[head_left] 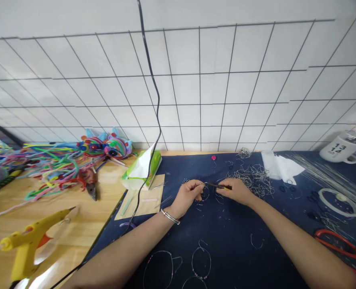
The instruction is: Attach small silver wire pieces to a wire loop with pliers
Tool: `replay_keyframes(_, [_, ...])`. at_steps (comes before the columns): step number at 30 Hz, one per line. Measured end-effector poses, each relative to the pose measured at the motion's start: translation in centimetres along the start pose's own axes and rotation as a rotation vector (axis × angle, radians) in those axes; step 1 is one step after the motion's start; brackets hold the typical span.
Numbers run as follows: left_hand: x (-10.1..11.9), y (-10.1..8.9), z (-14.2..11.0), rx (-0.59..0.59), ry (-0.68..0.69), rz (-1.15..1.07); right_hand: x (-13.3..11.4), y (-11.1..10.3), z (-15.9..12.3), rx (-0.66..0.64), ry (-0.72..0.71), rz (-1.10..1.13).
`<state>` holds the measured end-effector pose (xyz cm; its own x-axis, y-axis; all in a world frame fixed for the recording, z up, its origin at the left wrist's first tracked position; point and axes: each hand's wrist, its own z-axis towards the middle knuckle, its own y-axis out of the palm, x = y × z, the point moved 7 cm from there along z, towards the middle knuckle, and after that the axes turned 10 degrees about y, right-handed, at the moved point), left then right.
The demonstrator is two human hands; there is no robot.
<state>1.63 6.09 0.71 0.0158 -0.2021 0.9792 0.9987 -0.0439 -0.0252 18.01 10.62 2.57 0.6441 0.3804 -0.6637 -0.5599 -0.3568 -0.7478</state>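
My left hand (186,197), with a silver bangle at its wrist, pinches a thin wire ring (208,194) between thumb and fingers. My right hand (237,191) is closed round dark pliers (215,185) with yellow on the handle. Their thin tip points left and meets the wire close to my left fingertips. Just behind my right hand lies a tangled heap of bent wire pieces (253,176). Nearer to me, wire rings with small pink beads (201,263) rest on the dark blue mat (226,245).
A tissue pack (143,170) stands left of the mat, with a black cable (149,66) hanging before it. Further left are a yellow glue gun (30,237) and colourful fuzzy stems (57,168). Straight wires (328,172), a white mug (340,148) and orange-handled scissors (337,243) lie right.
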Motion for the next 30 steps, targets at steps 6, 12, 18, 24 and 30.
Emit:
replay_keyframes(6, [-0.8,-0.8,0.1,0.067,-0.032,-0.075,0.4,0.2,0.1,0.114,0.024,-0.111])
replay_keyframes(12, [-1.6,-2.6,0.3,0.28,-0.024,-0.18,-0.5,1.2,-0.5,0.3,-0.018,-0.294])
replay_keyframes(18, [-1.7,-3.1,0.3,0.355,-0.002,-0.214,-2.4,2.4,-1.1,0.282,-0.154,-0.39])
replay_keyframes(24, [-1.7,-2.9,0.3,0.356,0.001,-0.209,-2.7,2.5,-1.3,0.288,-0.165,-0.394])
replay_keyframes(30, [-1.8,-2.9,0.3,0.335,0.004,-0.202,-2.4,2.4,-1.2,0.299,-0.159,-0.374])
